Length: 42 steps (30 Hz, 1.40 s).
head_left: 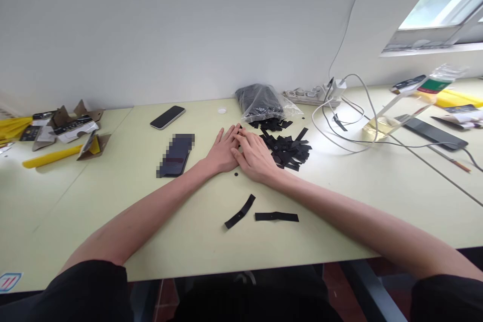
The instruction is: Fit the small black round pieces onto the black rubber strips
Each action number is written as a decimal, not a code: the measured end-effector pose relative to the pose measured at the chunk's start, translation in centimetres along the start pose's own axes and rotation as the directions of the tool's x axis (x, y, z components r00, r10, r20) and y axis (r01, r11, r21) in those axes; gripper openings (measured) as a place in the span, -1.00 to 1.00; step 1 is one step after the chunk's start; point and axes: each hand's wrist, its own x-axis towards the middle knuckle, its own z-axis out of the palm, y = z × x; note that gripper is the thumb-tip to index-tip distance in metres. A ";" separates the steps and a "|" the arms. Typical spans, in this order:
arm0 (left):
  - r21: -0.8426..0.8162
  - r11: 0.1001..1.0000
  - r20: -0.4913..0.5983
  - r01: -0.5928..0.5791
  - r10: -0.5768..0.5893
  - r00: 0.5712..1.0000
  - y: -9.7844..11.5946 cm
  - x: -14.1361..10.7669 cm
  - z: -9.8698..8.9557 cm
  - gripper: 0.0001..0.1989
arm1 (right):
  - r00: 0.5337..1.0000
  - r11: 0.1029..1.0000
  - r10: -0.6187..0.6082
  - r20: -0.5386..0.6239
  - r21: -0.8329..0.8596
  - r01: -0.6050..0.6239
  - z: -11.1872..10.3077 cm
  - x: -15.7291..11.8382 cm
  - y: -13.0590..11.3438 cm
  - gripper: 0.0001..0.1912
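My left hand [223,153] lies flat on the pale table [181,241], fingers spread and pointing away from me. Partly over its fingers rests my right hand [256,155], palm down, fingers extended and holding nothing. Just right of my right hand is a loose pile of black strips [290,151]. A small black disc [236,174] sits right below where the hands meet. Nearer to me lie two separate black strips, one slanted [240,212] and one level [276,217]. Behind the pile is a clear plastic bag [260,102] filled with black pieces.
Two phones [168,117] [176,156] lie left of my hands. Farther left are yellow items [53,156] and opened cardboard packaging [79,128]. A power strip [311,96], looping cables, a tilted bottle [381,126] with yellowish liquid and a dark device [433,133] occupy the right.
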 end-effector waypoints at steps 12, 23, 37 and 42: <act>-0.136 0.989 0.093 -0.051 0.064 0.994 0.5 -1.7 -0.8 -0.25 | 0.964 0.997 -0.022 0.266 0.080 0.001 -6.0 -8.0 -0.3 -0.36; -0.232 0.962 0.115 -0.142 0.172 0.978 2.5 -8.5 -1.6 -0.30 | 0.898 0.997 -0.053 0.438 0.066 0.027 -5.7 -12.2 -2.7 -0.13; -0.656 0.753 -0.249 0.045 -0.273 0.929 1.8 -6.7 -3.3 -0.58 | 0.991 0.984 -0.122 0.053 0.136 0.114 -1.1 -4.6 -2.2 -0.58; -0.485 0.864 0.025 0.138 -0.144 0.989 1.0 -8.6 -7.3 -0.61 | 0.969 0.962 -0.243 0.046 0.137 0.235 -2.3 -5.8 -1.1 -0.83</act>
